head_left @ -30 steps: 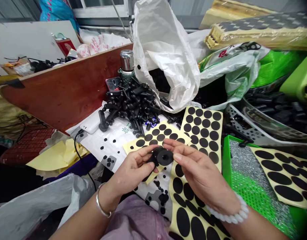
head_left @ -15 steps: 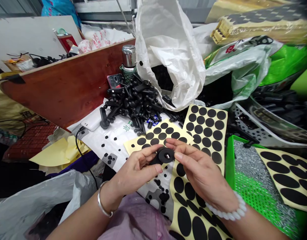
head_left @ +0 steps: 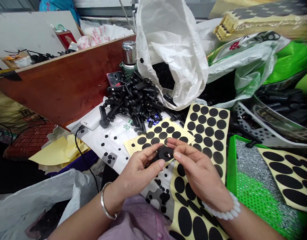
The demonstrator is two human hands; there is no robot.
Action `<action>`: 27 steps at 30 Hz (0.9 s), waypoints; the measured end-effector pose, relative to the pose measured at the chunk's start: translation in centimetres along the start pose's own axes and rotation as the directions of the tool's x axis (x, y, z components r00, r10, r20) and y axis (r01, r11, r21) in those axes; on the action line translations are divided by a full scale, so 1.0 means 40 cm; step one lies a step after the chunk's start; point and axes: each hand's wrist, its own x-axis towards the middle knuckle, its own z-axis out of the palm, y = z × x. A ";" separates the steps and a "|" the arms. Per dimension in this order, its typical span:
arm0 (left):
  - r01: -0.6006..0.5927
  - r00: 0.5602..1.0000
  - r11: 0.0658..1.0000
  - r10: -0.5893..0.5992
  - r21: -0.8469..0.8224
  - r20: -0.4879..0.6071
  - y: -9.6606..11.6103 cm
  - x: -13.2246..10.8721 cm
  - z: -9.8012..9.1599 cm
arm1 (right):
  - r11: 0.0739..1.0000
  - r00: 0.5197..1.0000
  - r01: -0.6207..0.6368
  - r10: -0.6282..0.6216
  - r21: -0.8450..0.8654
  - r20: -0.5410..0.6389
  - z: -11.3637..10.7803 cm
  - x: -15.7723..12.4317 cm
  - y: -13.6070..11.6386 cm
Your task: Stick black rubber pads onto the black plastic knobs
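Observation:
Between my two hands is a black round part with a hole in its middle, where a small shiny spot shows. My left hand grips it from the left, thumb in front and fingers behind; the rest of the part is hidden in that hand. The thumb and fingertips of my right hand pinch the disc's right edge. Just behind the hands lies a cream sheet of round black stickers. Another cream sticker sheet lies to its right, and a long strip of stickers runs below my right hand.
A heap of black plastic handles lies behind the sheets, near a metal flask and a white sack. A green tray of small metal pieces stands right. A red-brown board rises at left; a white phone has a cable.
The disc has tilted slightly flatter between my fingers, and my left thumb has slid a little farther right along it. Both hands keep their grip; the view has shifted slightly.

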 end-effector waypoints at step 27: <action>-0.057 0.988 0.983 0.080 0.174 -0.132 -0.038 0.008 -0.001 | 0.699 0.920 0.165 -0.363 -0.696 -0.147 0.003 0.006 0.003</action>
